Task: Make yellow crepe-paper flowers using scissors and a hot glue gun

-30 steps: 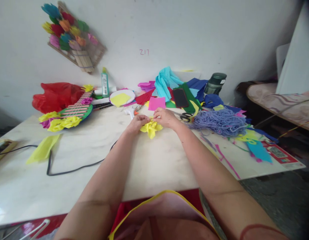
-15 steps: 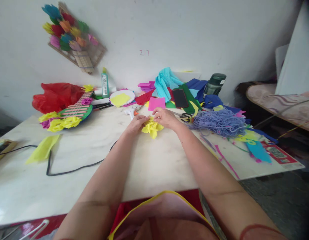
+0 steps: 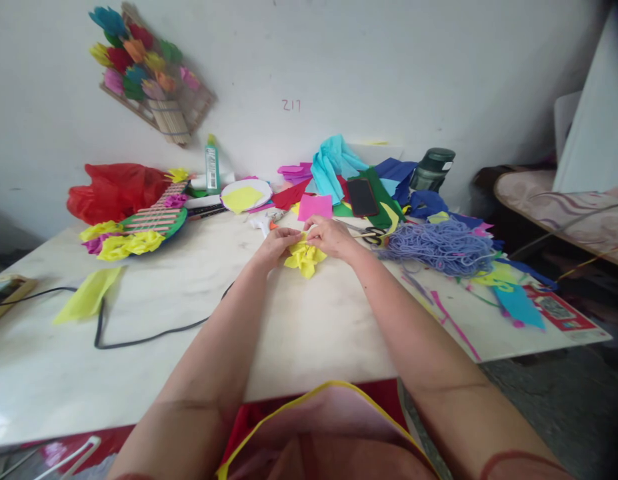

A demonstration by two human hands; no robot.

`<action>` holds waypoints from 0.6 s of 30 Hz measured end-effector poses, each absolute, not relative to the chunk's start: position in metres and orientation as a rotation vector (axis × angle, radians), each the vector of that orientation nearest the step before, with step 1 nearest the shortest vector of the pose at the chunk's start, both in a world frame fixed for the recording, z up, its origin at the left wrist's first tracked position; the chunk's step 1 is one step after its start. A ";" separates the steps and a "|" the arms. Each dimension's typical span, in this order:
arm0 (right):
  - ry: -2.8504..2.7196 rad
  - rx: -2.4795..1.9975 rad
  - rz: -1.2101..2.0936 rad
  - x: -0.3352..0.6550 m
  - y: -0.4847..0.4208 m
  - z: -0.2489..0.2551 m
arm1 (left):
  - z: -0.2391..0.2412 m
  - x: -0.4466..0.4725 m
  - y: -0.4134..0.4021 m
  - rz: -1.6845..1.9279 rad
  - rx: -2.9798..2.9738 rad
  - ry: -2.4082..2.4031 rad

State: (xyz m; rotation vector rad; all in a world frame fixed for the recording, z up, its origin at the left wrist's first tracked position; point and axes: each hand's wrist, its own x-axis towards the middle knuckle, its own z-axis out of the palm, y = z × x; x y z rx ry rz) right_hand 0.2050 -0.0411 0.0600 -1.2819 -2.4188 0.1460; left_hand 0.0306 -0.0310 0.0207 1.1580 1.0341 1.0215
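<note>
Landmark: the lavender-blue heap of loose yarn [image 3: 439, 247] on the pale marbled counter [image 3: 309, 327]. The yellow crinkled-paper flower [image 3: 305, 261], petals splayed toward you, is left of the yarn, between your two hands and near the counter surface (contact with it can't be told).

Your left hand [image 3: 281, 243] has its grip pinching the flower's upper left edge, thumb and fingers pressed together. Your right hand [image 3: 330, 237], on the yarn side of the flower, has its grip pinching the flower's top; the exact contact is partly hidden by your fingers. A thin pale stick [image 3: 363, 235] shows between your right hand and the yarn (whether you hold it can't be told).

Just left of the yarn you have the black-handled scissors [image 3: 373, 235]. Behind and left of it lie the flat black phone [image 3: 363, 197] and, farther left, the bright pink paper square [image 3: 315, 207]. The white glue gun with orange tip [image 3: 263, 223] is left of the yarn too, beyond your left hand. The dark green lidded bottle [image 3: 433, 168] stands behind the yarn. Well left of it: the green rounded board with pale slats and paper blooms [image 3: 156, 220], then the loose yellow paper strip [image 3: 91, 295].
</note>
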 end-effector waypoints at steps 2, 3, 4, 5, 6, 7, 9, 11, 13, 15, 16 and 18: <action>-2.416 -1.280 0.152 0.205 -0.042 0.060 | 0.021 0.030 -0.031 0.982 1.189 1.043; -2.415 -1.279 0.155 0.204 -0.042 0.060 | 0.020 0.030 -0.031 0.978 1.200 1.044; -2.414 -1.276 0.158 0.204 -0.043 0.060 | 0.020 0.030 -0.030 0.983 1.208 1.047; -2.413 -1.270 0.159 0.204 -0.043 0.060 | 0.019 0.030 -0.030 0.995 1.213 1.051; -2.411 -1.264 0.159 0.204 -0.043 0.061 | 0.019 0.030 -0.029 1.010 1.217 1.058; -2.408 -1.258 0.155 0.203 -0.043 0.061 | 0.018 0.030 -0.028 1.022 1.218 1.065; -2.402 -1.254 0.141 0.203 -0.043 0.061 | 0.017 0.030 -0.025 1.044 1.217 1.075; -2.403 -1.262 0.139 0.202 -0.043 0.061 | 0.016 0.029 -0.024 1.056 1.215 1.084; -2.403 -1.270 0.151 0.202 -0.044 0.062 | 0.017 0.029 -0.024 1.064 1.219 1.098; -2.393 -1.278 0.164 0.201 -0.045 0.063 | 0.019 0.030 -0.025 1.075 1.230 1.105; -2.386 -1.282 0.167 0.201 -0.046 0.063 | 0.020 0.031 -0.026 1.085 1.237 1.107; -2.377 -1.289 0.168 0.201 -0.046 0.063 | 0.022 0.032 -0.028 1.106 1.244 1.113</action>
